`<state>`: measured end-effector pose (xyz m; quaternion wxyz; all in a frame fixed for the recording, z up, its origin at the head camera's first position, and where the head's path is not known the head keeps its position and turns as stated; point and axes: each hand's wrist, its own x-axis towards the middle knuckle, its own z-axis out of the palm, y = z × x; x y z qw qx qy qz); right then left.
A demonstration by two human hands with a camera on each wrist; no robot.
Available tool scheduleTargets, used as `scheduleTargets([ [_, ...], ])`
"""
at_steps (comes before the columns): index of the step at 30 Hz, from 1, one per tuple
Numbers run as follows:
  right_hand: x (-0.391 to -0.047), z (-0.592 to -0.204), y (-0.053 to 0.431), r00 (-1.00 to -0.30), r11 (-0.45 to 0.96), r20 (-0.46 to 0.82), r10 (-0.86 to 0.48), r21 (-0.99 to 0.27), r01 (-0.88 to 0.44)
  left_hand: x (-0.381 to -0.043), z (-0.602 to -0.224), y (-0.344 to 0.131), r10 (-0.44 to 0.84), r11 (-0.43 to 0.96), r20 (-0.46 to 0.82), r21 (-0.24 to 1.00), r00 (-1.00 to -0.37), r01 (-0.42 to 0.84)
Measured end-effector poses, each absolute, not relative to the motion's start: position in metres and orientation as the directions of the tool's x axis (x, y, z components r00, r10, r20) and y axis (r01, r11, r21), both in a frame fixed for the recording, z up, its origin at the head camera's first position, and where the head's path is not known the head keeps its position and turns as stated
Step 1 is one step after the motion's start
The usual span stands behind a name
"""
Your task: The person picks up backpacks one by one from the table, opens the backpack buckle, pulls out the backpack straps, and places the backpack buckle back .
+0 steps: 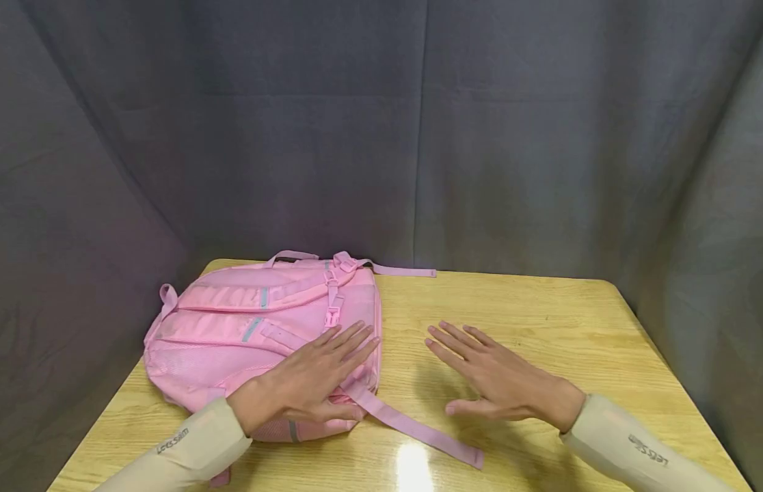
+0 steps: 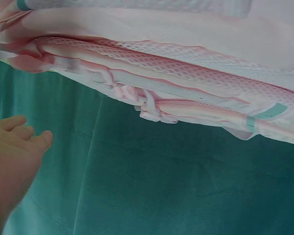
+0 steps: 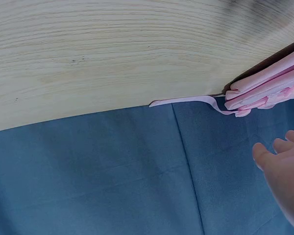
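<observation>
The desk spreads below both grips, and its bare part lies under and beyond the right grip. The pink backpack lies flat on it, under the left grip and to the left of it, with its long axis going roughly from left to right. In my judgement the next handling depends on this: the left grip is the nearer one, above the near right part of the backpack, while the right grip is apart from it, to the right. Both grips are released, with fingers extended and nothing held; in the left wrist view the left grip seems raised clear of the backpack, but I cannot tell this surely. A loose strap goes out from below the left grip to the right, and its end lies on the near side of the right grip. The small buckle is just beyond the left grip's fingertips
</observation>
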<state>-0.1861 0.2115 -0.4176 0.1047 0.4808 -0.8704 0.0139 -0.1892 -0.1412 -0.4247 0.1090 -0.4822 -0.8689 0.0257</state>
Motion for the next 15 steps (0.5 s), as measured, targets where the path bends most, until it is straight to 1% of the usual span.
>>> scheduleTargets([
  [4, -0.189, -0.421, 0.207, -0.51, 0.531, 0.192, -0.838, 0.072, -0.845, -0.19, -0.427, -0.143, 0.832, 0.553, 0.149, -0.13, -0.535, 0.823],
  [11, -0.196, -0.424, 0.196, -0.511, 0.526, 0.182, -0.84, 0.046, -0.849, -0.194, -0.43, -0.148, 0.794, 0.606, 0.095, -0.05, -0.601, 0.794],
  [15, -0.203, -0.427, 0.188, -0.507, 0.52, 0.177, -0.844, 0.035, -0.854, -0.197, -0.431, -0.154, 0.772, 0.634, 0.074, -0.024, -0.631, 0.773],
])
